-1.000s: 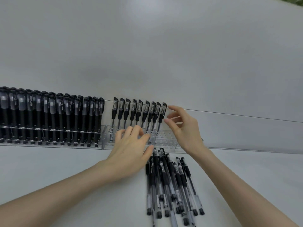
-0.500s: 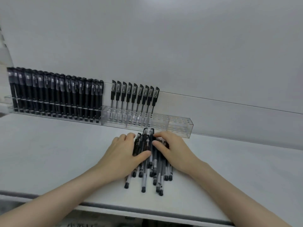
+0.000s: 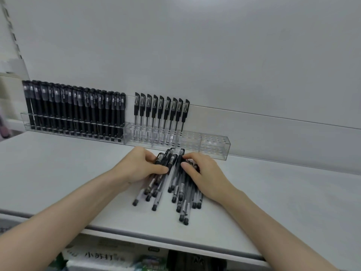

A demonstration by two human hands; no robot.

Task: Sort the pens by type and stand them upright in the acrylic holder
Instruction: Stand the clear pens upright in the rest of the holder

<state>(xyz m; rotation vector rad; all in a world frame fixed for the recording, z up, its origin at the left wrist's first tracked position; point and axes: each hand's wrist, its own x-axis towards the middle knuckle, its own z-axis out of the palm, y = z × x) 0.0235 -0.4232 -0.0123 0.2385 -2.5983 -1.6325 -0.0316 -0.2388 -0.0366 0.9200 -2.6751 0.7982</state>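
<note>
**Both hands on the loose pens in front of the holder**

Print on the pens is too blurred to read. A box [image 3: 103,257] under the shelf [image 3: 58,163] bears characters that look like "小苏打". The loose pens [image 3: 181,194] lie fanned out just in front of the acrylic holder [image 3: 214,147]. The left hand [image 3: 139,167] curls its fingers round one bundle, thumb across it. The right hand [image 3: 205,174] curls over the rest, thumb on a barrel. Black-barrelled pens [image 3: 74,112] and clear-barrelled pens [image 3: 162,114] stand upright in the holder.

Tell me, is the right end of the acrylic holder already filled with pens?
No, the right end of the acrylic holder shows only bare holes; the standing pens stop short of it.
</note>
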